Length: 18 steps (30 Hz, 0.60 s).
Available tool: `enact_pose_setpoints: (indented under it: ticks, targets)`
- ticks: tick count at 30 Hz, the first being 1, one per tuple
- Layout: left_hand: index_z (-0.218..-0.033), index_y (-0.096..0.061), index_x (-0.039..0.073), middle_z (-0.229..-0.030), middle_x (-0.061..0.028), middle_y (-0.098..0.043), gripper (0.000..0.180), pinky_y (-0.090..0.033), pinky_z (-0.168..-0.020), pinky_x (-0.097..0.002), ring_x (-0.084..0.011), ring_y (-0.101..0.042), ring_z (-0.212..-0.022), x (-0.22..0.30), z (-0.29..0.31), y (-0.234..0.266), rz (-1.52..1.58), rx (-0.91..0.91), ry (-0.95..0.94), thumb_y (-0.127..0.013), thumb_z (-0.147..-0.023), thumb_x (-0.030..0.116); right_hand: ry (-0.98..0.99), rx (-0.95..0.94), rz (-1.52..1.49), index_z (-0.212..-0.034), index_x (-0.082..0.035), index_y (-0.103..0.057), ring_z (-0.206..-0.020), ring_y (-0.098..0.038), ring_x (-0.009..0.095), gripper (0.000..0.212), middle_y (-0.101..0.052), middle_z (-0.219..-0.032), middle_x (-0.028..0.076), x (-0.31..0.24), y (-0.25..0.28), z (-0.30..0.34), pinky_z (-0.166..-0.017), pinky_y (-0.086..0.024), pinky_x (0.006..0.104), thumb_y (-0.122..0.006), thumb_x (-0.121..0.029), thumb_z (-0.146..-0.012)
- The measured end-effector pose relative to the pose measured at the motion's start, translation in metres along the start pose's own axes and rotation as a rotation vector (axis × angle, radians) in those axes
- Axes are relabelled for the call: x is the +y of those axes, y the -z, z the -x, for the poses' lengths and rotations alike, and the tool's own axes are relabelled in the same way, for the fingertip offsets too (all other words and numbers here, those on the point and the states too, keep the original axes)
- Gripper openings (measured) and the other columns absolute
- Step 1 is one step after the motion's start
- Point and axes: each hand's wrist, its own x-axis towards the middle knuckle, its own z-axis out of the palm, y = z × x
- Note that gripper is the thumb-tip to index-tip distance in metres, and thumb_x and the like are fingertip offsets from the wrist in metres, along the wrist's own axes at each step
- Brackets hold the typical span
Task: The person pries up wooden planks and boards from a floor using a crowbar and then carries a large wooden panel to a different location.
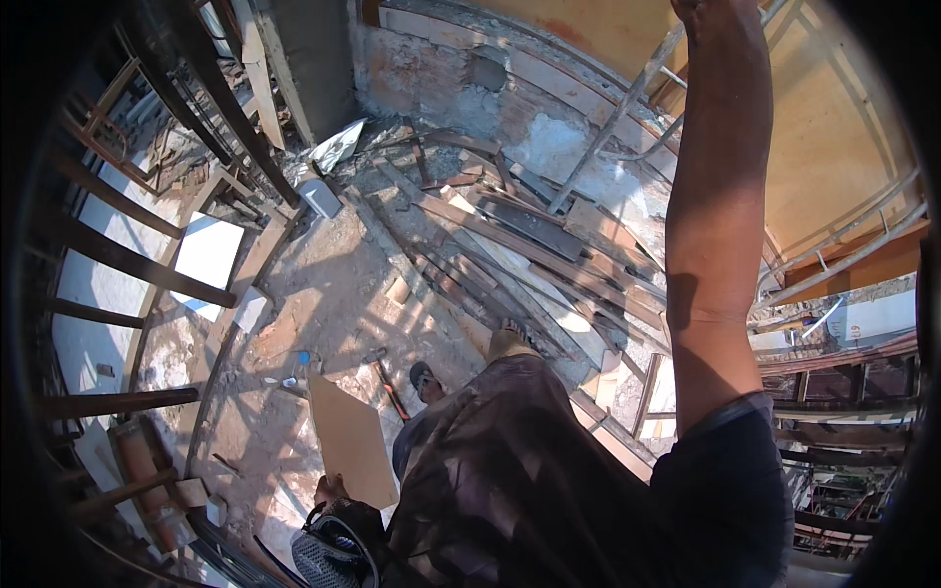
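Low on the left, my left hand (331, 490) is closed round the edge of a flat tan board (351, 439), which hangs beside my leg. My right arm stretches up across the right side, and only part of my right hand (698, 10) shows at the top edge. Its fingers are cut off, so its grip cannot be made out. Close to that hand is the upper end of a metal scaffold tube (627, 103). A hammer (388, 385) with an orange and black handle lies on the ground between the board and my sandalled foot (424, 380).
Wooden planks (529, 245) lie heaped ahead, below a worn plaster wall (431, 69). Dark bars (137, 260) and a white panel (208, 263) are at the left. A yellowish panel (833, 137) stands at the upper right behind metal tubing. Rubble covers the dusty ground.
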Motion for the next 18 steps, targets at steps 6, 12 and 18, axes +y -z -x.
enact_pose_setpoints:
  ticks: [6, 12, 18]
  targets:
    - [-0.105, -0.073, 0.010, -0.082, -0.0220, -0.069, 0.030, -0.052, -0.069, -0.0491, -0.0432, -0.068, -0.078, 0.098, 0.024, 0.072, 0.348, 0.161, -0.405, -0.067, -0.090, 0.035, -0.834, -0.545, -0.083, -0.123, 0.000, -0.060, -0.101, -0.062, 0.018, 0.051, -0.063, -0.110, 0.010, 0.164, 0.018, 0.179, -0.087, -0.053, 0.0375, -0.052, -0.047, -0.102]
    - [-0.114, -0.071, 0.010, -0.093, -0.0170, -0.072, 0.027, -0.055, -0.070, -0.0434, -0.0374, -0.070, -0.082, 0.199, 0.025, 0.159, 0.379, 0.231, -0.949, -0.072, -0.087, 0.017, -1.581, -0.328, -0.138, -0.149, 0.001, -0.037, -0.143, -0.033, 0.042, 0.086, -0.035, -0.155, 0.023, 0.233, 0.062, 0.378, -0.108, -0.039, 0.0590, -0.043, -0.068, -0.097]
    - [-0.116, -0.071, 0.011, -0.107, -0.0117, -0.073, 0.048, -0.058, -0.077, -0.0383, -0.0280, -0.072, -0.092, 0.240, 0.014, 0.216, 0.172, 0.312, -1.291, -0.068, -0.069, -0.002, -1.717, -0.197, -0.847, -0.141, 0.000, -0.048, -0.135, -0.043, 0.037, 0.083, -0.047, -0.146, 0.019, 0.210, 0.091, 0.400, -0.108, -0.040, 0.0556, -0.045, -0.069, -0.095]
